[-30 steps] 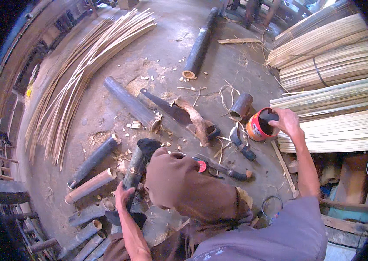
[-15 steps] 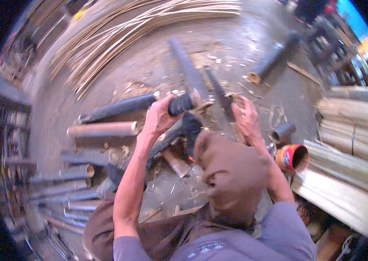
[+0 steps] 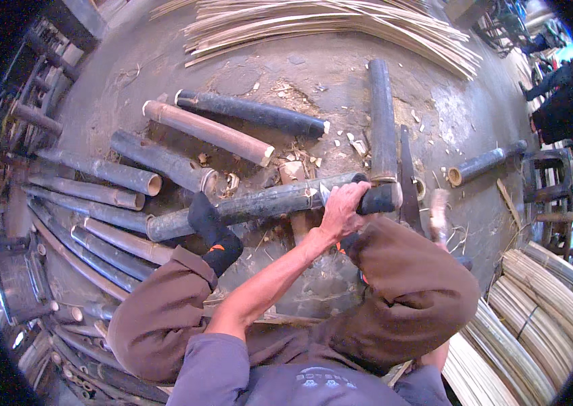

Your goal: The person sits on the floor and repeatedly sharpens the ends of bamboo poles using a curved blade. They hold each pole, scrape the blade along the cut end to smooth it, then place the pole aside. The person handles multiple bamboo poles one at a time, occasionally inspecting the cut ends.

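head view: has left grip closed around a dark cylinder just beside the right end of the pole, fingers curled with no gap showing. cannot tell if touching the pole. hides right grip behind the knee, on the near side of the pole's right end; cannot tell how far open or what held. crosswise ahead of the body: the pole, with a black sock over its left part. beyond the pole: a reddish tube and a dark tube on the floor. past the pole's right end: a grey tube, a saw just beside. left of the pole: a row of tubes. far beyond the pole: thin strips. near right of the pole, well apart: bundles of slats.
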{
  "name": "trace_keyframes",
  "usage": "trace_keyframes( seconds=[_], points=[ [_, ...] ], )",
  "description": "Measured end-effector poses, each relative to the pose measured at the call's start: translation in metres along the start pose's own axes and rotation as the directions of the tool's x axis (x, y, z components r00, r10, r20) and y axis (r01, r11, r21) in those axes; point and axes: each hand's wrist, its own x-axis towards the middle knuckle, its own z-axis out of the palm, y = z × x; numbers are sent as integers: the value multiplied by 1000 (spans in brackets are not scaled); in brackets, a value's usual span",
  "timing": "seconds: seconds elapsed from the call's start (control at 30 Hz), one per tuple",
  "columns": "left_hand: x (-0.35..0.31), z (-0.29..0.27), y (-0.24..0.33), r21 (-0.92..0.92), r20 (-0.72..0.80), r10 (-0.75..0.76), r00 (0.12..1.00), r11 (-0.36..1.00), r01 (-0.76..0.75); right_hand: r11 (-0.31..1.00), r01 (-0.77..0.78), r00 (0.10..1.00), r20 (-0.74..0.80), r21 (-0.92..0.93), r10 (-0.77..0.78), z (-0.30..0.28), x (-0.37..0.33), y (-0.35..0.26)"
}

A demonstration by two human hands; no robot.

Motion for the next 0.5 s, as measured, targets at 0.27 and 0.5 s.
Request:
trace_keyframes(
  seconds=[0.27, 0.5],
  points=[
    [-20, 21, -44, 51, 8, 19, 1000, 999, -19, 743, 644, 693, -547, 179, -469, -181, -164, -106],
    [-23, 23, -61, 0, -30, 59, 998, 998, -59, 216, 557, 823, -498, 802, -274, -121, -231, -178]
  ],
)
